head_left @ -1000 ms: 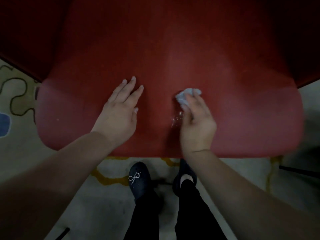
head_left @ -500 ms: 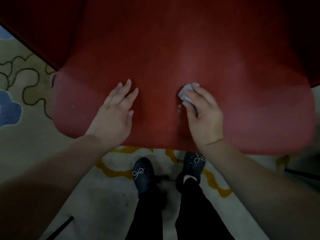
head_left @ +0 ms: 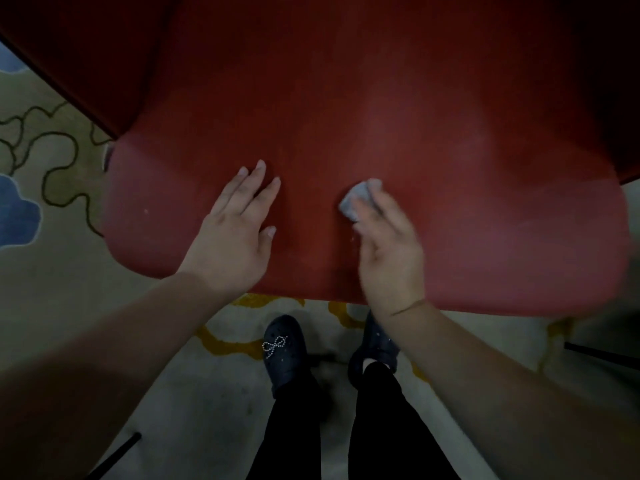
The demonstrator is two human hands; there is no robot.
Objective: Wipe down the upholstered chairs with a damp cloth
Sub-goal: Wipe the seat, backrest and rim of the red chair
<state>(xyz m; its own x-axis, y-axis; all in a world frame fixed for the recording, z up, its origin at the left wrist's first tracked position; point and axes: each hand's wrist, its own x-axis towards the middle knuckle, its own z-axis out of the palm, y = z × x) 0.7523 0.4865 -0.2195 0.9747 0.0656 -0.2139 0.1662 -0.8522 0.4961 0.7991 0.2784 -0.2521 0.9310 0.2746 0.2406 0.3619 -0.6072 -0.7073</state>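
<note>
I stand at the front edge of the red seat [head_left: 450,168] and look straight down on it. My right hand [head_left: 389,247] holds the cloth [head_left: 358,199], a small pale wad bunched under my fingers, and presses it on the seat near the middle, a little back from the front edge. My left hand [head_left: 235,230] lies flat beside it, fingers straight and slightly spread, palm on the seat, holding nothing; I judge that it steadies me or the chair.

How much is wiped is hard to read. The light is dim and the hand with the cloth is blurred. I see no clear wet track on the red cover, so I cannot tell which parts are done. A small pale speck [head_left: 145,211] sits on the left part of the seat, well apart from the cloth, which suggests that side is not yet wiped. The far part of the seat lies in shadow, too dark to judge.

As I judge it, I am in the midst of this seat, with its left and right sides to go. Other chairs do not show here.
</note>
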